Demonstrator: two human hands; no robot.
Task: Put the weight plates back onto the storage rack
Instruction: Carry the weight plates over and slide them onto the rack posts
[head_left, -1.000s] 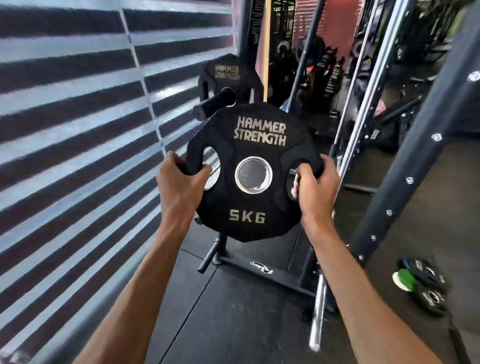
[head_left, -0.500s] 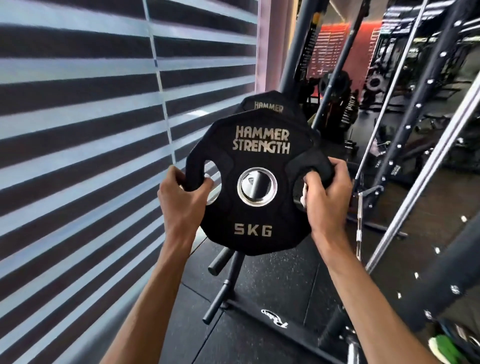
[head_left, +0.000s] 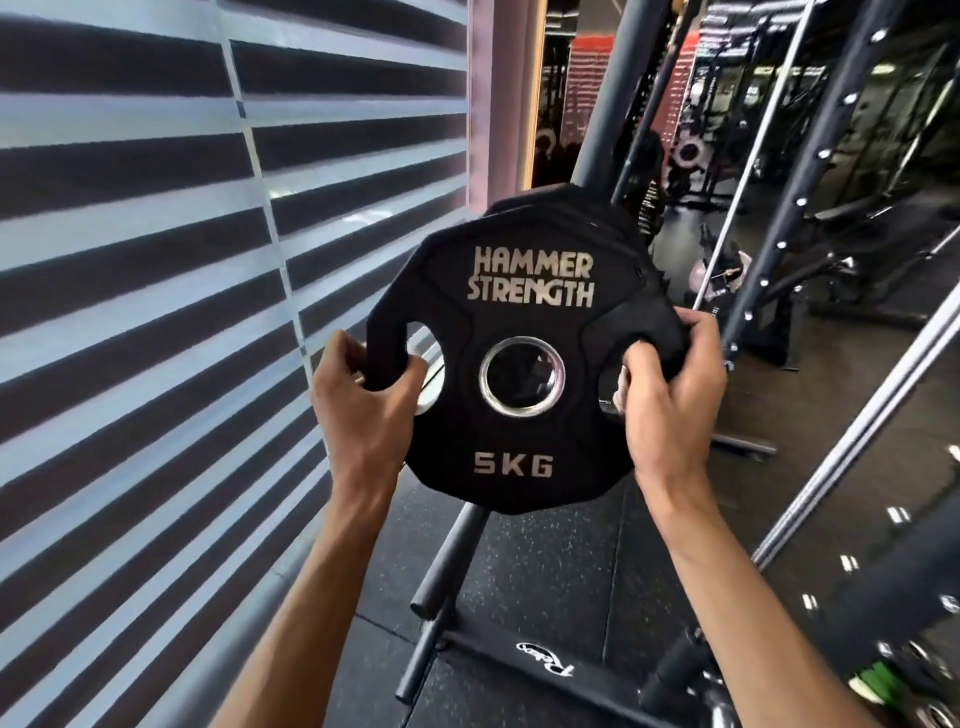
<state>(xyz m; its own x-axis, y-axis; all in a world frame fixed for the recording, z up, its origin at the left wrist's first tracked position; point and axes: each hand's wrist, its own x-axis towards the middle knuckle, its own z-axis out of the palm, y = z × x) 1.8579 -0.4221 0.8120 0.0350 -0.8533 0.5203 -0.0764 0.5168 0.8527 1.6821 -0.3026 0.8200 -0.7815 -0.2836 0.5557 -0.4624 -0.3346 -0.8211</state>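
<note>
As it seems rigid and heavy, the weight plate needs both hands.
The left hand and right hand clamp curled fingers through its side openings.

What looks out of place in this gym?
Little. The left hand and right hand hold the black 5KG weight plate upright. Only some green-and-dark round pieces lie loose on the speckled black floor at lower right; they are too blurred to identify.

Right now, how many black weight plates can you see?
2: the black rubber 5 kg plate gripped by the left hand and right hand; another black plate directly behind it, mostly hidden. More may be hidden.
</note>
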